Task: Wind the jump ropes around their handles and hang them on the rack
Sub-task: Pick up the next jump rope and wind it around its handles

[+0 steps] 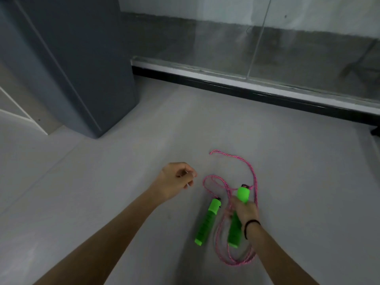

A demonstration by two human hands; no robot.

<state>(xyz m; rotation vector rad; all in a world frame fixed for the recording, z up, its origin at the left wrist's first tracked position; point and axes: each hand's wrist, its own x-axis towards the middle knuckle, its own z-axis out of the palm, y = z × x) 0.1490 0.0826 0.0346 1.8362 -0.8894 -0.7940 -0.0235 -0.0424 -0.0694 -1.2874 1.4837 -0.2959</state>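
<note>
Looking down from the head camera, I see at far left a white shelf edge [18, 118] and beside it a tall grey cabinet [82, 64] standing on the pale grey floor [102, 182]. Moving right, my left hand [174, 182] hovers above the floor with the fingers loosely curled toward the palm, holding nothing I can make out, and it sits near but apart from the nearest loop of the pink rope [254, 177]. Next comes the left green handle [207, 222], lying on the floor and tilted slightly, its rope end pointing away from me. Just beside it, my right hand [245, 210] is clamped around the middle of the right green handle [238, 219], with strands of rope passing under and around the fingers; a black band [250, 227] circles that wrist. The rope lies unwound in loose loops around both handles, one long loop reaching up the floor, others trailing below the right handle. Behind everything runs a glass partition [287, 48] on a black-and-white base rail [246, 83].
</note>
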